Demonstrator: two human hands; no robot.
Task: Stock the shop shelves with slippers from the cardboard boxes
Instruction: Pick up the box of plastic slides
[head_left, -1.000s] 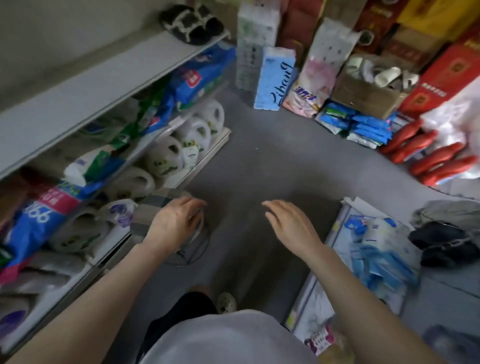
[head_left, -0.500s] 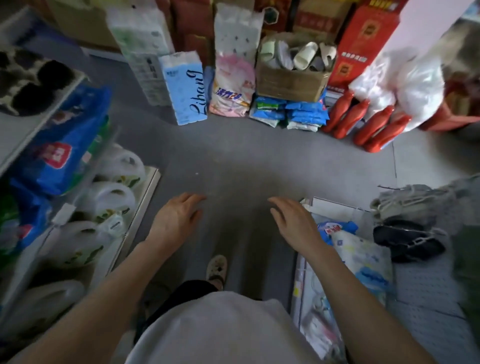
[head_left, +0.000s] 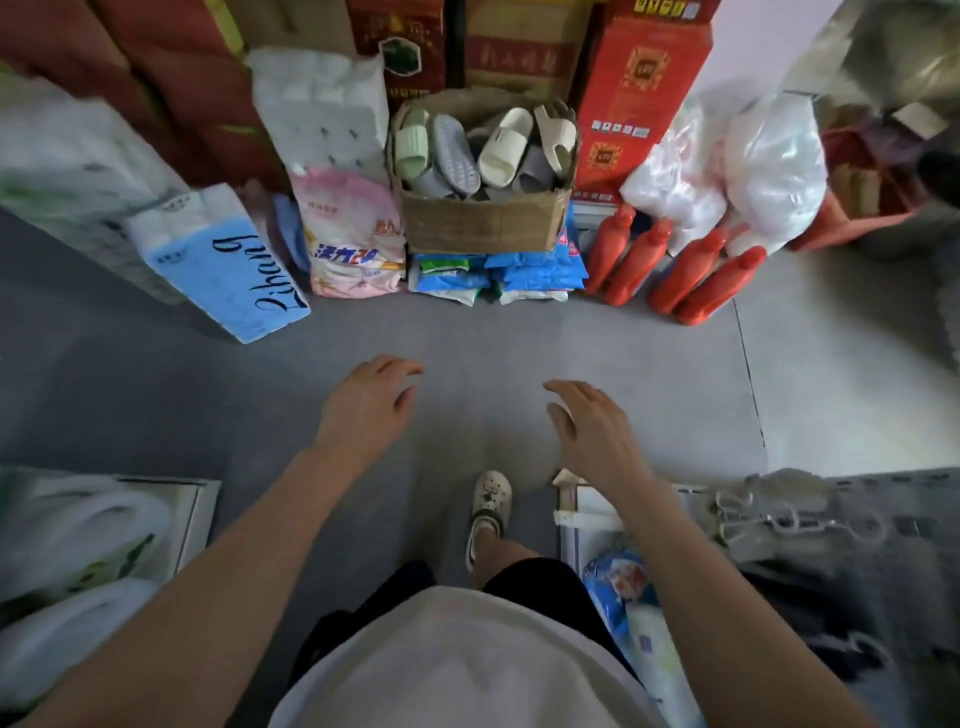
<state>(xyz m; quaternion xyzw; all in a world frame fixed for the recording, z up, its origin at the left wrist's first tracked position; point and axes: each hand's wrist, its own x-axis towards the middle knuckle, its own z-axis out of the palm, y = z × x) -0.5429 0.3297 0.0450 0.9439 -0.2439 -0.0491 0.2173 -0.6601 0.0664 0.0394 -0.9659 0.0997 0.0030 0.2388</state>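
An open cardboard box (head_left: 480, 221) stands straight ahead on stacked blue packets, against the far goods. It holds several slippers on end: a pale green one (head_left: 413, 145), a grey one sole-out (head_left: 457, 153), a cream one (head_left: 505, 148) and a beige one (head_left: 558, 136). My left hand (head_left: 366, 408) and my right hand (head_left: 592, 431) hover empty over the grey floor, fingers loosely spread, well short of the box.
Tissue packs (head_left: 228, 270) and a pink detergent bag (head_left: 353, 234) stand left of the box. Red bottles (head_left: 675, 270), white plastic bags and red cartons are to the right. Shelf corners with white jugs (head_left: 78, 540) and packets (head_left: 623, 577) flank my legs.
The view has swung right, away from the left shelf, and closer to the slipper box, which is now centred ahead. Both hands stay empty and have moved forward.
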